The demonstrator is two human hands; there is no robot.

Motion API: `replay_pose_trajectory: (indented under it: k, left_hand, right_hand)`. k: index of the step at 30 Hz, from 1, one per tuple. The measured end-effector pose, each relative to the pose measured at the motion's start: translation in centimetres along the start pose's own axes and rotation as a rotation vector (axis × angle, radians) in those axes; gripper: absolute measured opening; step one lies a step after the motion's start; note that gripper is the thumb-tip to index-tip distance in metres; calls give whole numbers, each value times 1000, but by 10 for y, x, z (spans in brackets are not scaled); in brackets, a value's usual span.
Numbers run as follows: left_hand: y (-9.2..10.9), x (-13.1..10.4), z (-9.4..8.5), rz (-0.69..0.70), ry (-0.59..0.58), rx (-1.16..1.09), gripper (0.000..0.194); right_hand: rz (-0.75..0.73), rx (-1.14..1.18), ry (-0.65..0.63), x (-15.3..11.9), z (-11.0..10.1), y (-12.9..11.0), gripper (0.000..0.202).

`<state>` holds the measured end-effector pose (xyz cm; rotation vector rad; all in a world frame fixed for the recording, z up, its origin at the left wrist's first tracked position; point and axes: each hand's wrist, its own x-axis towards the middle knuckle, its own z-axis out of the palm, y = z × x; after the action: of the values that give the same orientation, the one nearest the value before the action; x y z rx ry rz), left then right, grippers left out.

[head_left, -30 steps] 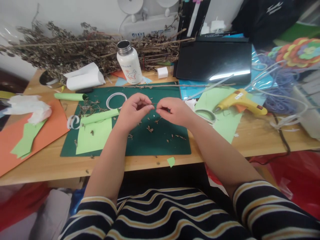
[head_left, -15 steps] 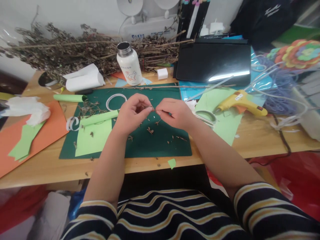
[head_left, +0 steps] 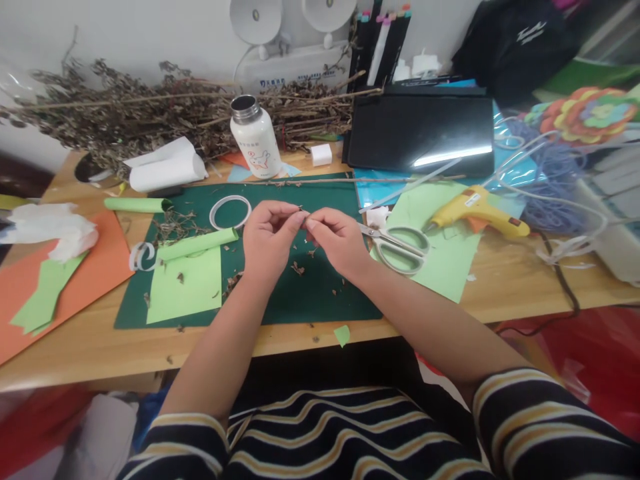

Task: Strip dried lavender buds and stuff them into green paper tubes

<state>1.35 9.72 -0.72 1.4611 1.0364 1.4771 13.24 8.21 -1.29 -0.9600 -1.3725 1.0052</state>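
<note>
Over the green cutting mat (head_left: 320,307), my left hand (head_left: 273,239) and my right hand (head_left: 334,239) meet at the fingertips. Each is closed in a pinch around something small and dark, too small to make out. Brown dried leaf bits (head_left: 298,268) lie on the mat below them. Left of my left hand are a rolled green paper (head_left: 200,245), a flat green sheet (head_left: 185,290) and a roll of white tape (head_left: 215,212). Scissors with pale handles (head_left: 400,248) lie just right of my right hand.
Dried branches (head_left: 140,120) line the wall behind a white bottle (head_left: 257,143). A yellow glue gun (head_left: 480,212) rests on green paper at the right. Beyond it are a black tablet-like panel (head_left: 420,130) and purple strands (head_left: 555,190). Orange paper (head_left: 110,247) lies left.
My hands have drawn closer together, their fingertips now touching. The scissors show more fully beside my right hand. The whole view has shifted slightly.
</note>
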Motion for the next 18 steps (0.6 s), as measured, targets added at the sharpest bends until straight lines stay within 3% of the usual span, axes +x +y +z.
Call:
replay_pose_trajectory:
  k: [4,7,9,11,14,18]
  left_hand:
    - [-1,2,-2,-20,18,54,15]
    - [-2,10,-13,7,78,175,12]
    - [-1,16,-22,18,54,228,11]
    - [4,17,-27,-7,-134,295,11]
    - [13,12,-23,-22,-595,491,9]
    - [15,3,-9,115,-984,737,6]
  right_hand:
    - [41,57,49,2,-2,4,14]
    - [42,35,106,6,-7,4,12]
    - [75,38,131,10,-11,4,12]
    - [104,63,163,14,-17,5,12]
    - [64,108,218,17,-27,5,12]
    - [-36,-21,179,26,-33,4,12]
